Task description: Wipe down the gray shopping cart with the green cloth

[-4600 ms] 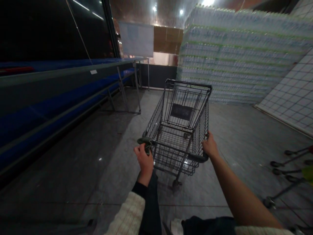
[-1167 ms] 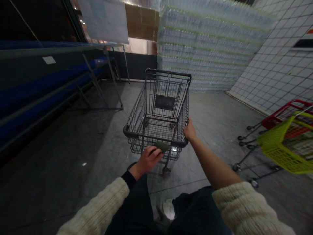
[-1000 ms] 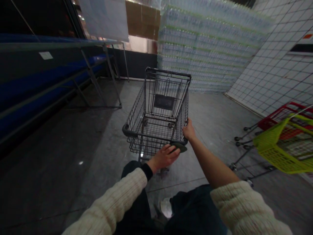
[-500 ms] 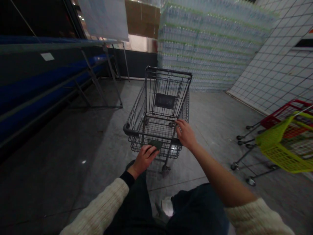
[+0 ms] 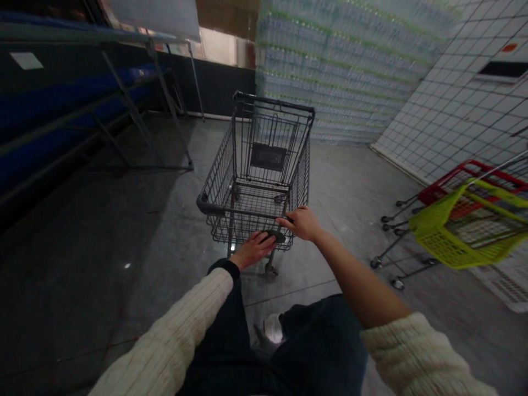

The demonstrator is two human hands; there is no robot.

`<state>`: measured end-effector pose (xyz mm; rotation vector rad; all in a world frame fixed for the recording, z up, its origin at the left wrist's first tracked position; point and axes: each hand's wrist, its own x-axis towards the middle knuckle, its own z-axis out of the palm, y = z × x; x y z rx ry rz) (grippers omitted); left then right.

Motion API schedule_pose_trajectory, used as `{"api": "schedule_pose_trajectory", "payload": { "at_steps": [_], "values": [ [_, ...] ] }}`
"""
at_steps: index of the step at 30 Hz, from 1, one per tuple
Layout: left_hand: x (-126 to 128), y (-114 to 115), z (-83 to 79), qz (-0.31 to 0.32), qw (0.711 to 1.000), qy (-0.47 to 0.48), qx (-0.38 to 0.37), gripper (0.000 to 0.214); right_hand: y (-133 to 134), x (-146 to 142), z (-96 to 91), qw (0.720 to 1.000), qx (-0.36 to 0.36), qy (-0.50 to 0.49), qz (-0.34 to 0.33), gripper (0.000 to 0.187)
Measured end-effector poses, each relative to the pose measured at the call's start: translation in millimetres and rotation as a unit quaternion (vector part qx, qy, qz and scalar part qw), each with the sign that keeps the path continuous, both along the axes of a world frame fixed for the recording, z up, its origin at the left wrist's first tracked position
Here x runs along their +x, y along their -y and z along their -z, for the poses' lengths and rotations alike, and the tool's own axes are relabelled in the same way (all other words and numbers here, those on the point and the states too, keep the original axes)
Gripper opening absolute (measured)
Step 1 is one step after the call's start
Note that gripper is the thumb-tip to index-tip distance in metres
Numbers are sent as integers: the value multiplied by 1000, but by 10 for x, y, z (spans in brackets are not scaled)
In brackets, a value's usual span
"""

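A dark metal shopping cart (image 5: 212, 207) with wire sides stands before me, one end of its basket toward my legs. My left hand (image 5: 253, 248) is closed on a small dark green pad (image 5: 277, 236), perhaps a cloth or sponge, just below the near rim. Its exact kind is too dark to make out. My right hand (image 5: 303, 223) grips the near right corner of the cart's rim, fingers curled over the bar. Nothing shows inside the wire basket.
A yellow cart (image 5: 437, 231) and a red cart (image 5: 447, 179) stand at right by a tiled wall (image 5: 449, 110). Stacked packs of bottles (image 5: 342, 71) rise behind my cart. A metal rack (image 5: 159, 82) with blue shelves runs along the left.
My left hand has slid right with the green pad, nearer my right hand. My right hand has closed on the rim's corner. The whole view has shifted a little.
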<state>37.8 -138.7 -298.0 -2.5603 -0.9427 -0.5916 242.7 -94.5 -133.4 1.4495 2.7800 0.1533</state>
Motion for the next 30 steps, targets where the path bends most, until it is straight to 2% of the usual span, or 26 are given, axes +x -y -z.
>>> {"api": "schedule_pose_trajectory", "payload": {
  "at_steps": [4, 7, 9, 11, 14, 16, 18, 20, 23, 25, 27, 30],
  "values": [
    [-345, 23, 70, -100, 992, 55, -53, 28, -70, -88, 26, 999, 28, -30, 7, 60],
    [-398, 121, 59, -163, 976, 122, -78, 24, -73, -183, 102, 992, 83, -84, 39, 57],
    [-241, 177, 3, -155, 973, 158, -62, 23, -67, -250, 159, 985, 113, -112, 64, 56],
    [46, 165, -88, -112, 979, 165, -28, 21, -70, -303, 201, 982, 123, -125, 74, 55],
    [473, -9, -239, -41, 992, 119, -3, 22, -95, -336, 221, 981, 124, -128, 71, 54],
    [570, -163, -292, -9, 997, 69, -15, 22, -113, -330, 217, 982, 123, -126, 70, 53],
    [439, -271, -271, -1, 999, 34, -30, 22, -121, -308, 213, 982, 123, -125, 70, 53],
    [114, -306, -190, -21, 999, 31, -37, 20, -120, -282, 217, 982, 123, -128, 67, 53],
    [-459, -253, -80, -69, 995, 66, -32, 19, -114, -248, 233, 981, 118, -138, 65, 54],
    [-656, -179, -77, -100, 989, 104, -25, 18, -114, -238, 245, 980, 119, -144, 68, 54],
    [-579, -109, -129, -115, 983, 144, -15, 18, -118, -239, 250, 979, 122, -148, 72, 54],
    [-80, -103, -252, -73, 984, 162, 11, 19, -120, -245, 239, 979, 124, -144, 72, 53]
  ]
}}
